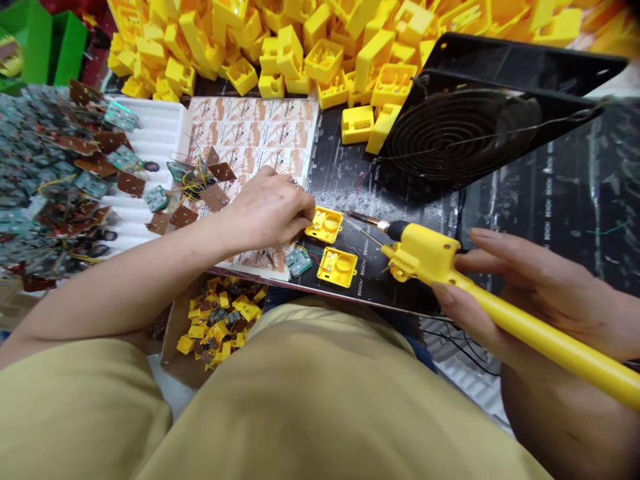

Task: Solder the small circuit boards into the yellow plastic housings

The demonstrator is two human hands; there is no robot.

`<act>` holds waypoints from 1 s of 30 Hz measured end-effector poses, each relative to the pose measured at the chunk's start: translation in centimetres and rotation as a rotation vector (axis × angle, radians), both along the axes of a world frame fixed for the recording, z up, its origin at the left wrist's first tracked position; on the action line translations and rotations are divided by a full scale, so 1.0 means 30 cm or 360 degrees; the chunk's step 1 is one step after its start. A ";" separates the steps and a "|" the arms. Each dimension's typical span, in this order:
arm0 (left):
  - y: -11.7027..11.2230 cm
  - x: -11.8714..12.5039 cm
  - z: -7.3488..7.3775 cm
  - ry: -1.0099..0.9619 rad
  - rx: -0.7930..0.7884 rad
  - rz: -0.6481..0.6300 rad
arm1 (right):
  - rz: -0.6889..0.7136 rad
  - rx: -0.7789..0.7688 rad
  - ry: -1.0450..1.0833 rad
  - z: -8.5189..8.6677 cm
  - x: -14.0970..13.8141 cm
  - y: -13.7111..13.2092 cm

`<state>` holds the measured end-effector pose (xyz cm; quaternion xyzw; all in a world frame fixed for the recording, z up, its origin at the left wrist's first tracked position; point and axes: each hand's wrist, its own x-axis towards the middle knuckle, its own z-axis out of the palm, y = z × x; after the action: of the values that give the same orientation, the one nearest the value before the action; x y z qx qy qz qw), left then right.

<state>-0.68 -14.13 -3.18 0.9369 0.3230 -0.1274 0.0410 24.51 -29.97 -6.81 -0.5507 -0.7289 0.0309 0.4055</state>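
My right hand [545,300] is wrapped around a yellow soldering gun [430,257] that has a solder feeder at its front. Its dark tip points left, just beside a small open yellow plastic case [327,225] on the bench. At that case's left edge, the fingers of my left hand [273,207] are pinched together on it; the fingertips are partly hidden. Closer to me lies a second open yellow case [340,267], with a thin red wire running to a small green circuit board [299,261] beside it.
A black fan [450,133] stands at the back right. Yellow cases [280,53] are heaped along the back. Circuit boards with wires [55,180] pile up at left, near white foam [165,127] and a printed sheet [250,127]. Below the bench edge, a carton [175,333] holds yellow parts.
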 end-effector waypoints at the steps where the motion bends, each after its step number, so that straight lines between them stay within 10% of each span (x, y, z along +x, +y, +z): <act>1: -0.003 -0.002 -0.003 -0.0011 0.0001 0.0005 | 0.0077 0.0033 -0.0017 0.008 -0.003 0.009; 8: -0.007 0.015 -0.008 -0.0025 0.0041 -0.0028 | 0.0651 0.0193 0.0034 0.051 -0.030 0.079; 30: -0.007 0.055 0.025 0.0175 -0.0019 -0.0038 | 0.0740 0.0181 -0.0242 0.103 -0.048 0.094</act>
<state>0.97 -14.34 -2.43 0.9320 0.3129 -0.1811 0.0274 23.08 -27.15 -3.71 -0.3452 -0.8650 0.0409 0.3620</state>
